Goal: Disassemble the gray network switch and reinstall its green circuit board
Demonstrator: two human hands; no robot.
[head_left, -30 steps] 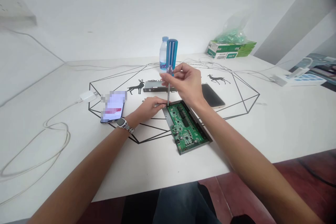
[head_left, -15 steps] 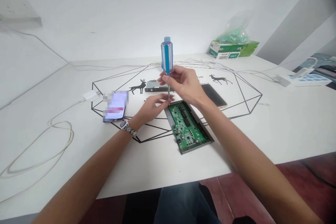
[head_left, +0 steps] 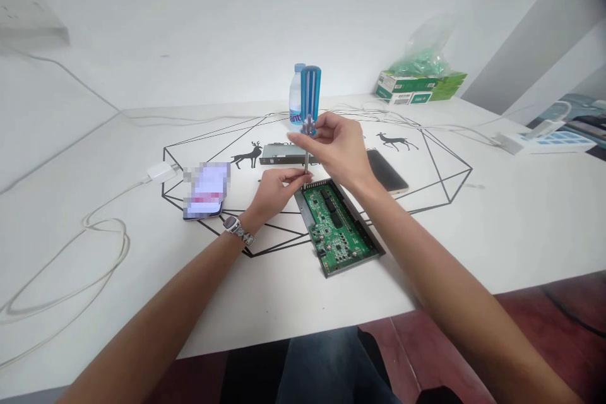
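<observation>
A green circuit board (head_left: 337, 224) lies in a grey metal tray (head_left: 305, 211) on the white table (head_left: 293, 303). My right hand (head_left: 336, 148) is closed on the lower end of a blue-handled screwdriver (head_left: 310, 98), held upright with its tip at the board's far left corner. My left hand (head_left: 273, 190) rests beside that corner, fingers pinched around the screwdriver's shaft near its tip. A watch sits on my left wrist.
A phone with a lit screen (head_left: 204, 190) lies left of the board, a dark phone (head_left: 387, 172) to the right. A grey metal part (head_left: 280, 154) and a water bottle (head_left: 296, 98) stand behind. Green boxes (head_left: 416, 88) sit far right; white cables (head_left: 95, 227) loop at left.
My left hand's fingers have closed in around the screwdriver's shaft near its tip. The handle has turned in my right hand. The screwdriver stays at the same corner.
</observation>
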